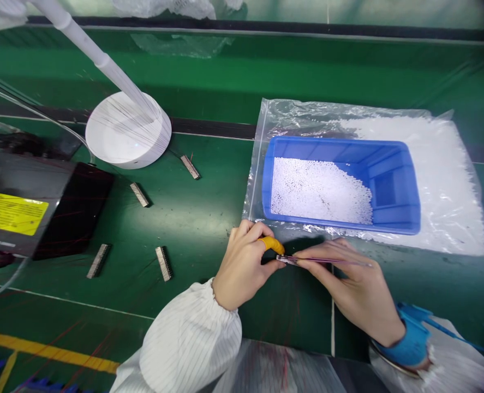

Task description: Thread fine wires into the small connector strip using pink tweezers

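Observation:
My left hand (248, 265), with an orange finger cot (272, 244) on one finger, pinches a small pale part (283, 258) between thumb and fingertip. Its kind is too small to tell. My right hand (348, 284) is closed on slim pinkish tweezers (327, 261), whose tips meet the part at my left fingertips. Just beyond both hands is a blue bin (397, 188) partly filled with small white beads (315, 188). It rests on a clear zip bag (450, 180) of white material. A blue wrist strap (413, 335) circles my right wrist.
Several narrow strip-like pieces (163, 263) lie spread on the green mat (201, 224) at left. Behind them stands a white lamp base (160, 136) with a slanting arm. At far left is a black device with a yellow label (15, 212). Thin cables run beside it.

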The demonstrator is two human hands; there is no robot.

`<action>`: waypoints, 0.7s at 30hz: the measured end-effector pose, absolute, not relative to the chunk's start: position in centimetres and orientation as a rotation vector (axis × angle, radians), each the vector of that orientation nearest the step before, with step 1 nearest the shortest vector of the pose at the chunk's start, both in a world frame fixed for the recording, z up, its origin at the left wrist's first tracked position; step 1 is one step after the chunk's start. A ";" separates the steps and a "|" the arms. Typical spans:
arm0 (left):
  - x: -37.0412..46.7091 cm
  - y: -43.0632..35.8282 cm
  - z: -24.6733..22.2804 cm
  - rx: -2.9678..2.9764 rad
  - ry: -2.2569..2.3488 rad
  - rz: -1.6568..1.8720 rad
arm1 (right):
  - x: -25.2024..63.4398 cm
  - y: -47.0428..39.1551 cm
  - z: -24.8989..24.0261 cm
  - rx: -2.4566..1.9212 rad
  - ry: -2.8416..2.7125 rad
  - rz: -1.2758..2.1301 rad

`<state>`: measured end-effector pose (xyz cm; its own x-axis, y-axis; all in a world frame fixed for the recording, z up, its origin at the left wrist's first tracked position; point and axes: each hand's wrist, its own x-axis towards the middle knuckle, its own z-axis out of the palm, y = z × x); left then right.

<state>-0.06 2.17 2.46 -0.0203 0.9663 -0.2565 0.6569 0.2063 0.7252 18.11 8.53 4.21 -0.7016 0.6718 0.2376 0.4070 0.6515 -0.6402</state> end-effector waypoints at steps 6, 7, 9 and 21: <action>-0.2 2.1 2.6 1.543 1.744 0.557 | 18.5 8.8 4.5 -0.894 -2.418 0.741; -0.2 2.1 2.6 1.549 1.744 0.561 | 18.5 8.8 4.5 -0.888 -2.419 0.736; -0.1 2.2 2.5 1.549 1.744 0.560 | 18.4 8.7 4.5 -0.874 -2.418 0.737; -0.1 2.2 2.5 1.466 1.728 0.579 | 17.9 8.5 4.4 -0.803 -2.432 0.687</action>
<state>-0.07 2.16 2.53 -0.0289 0.9628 -0.2686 0.6071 0.2304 0.7605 17.92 8.47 4.42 -0.7098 0.6447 0.2837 0.4011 0.7011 -0.5896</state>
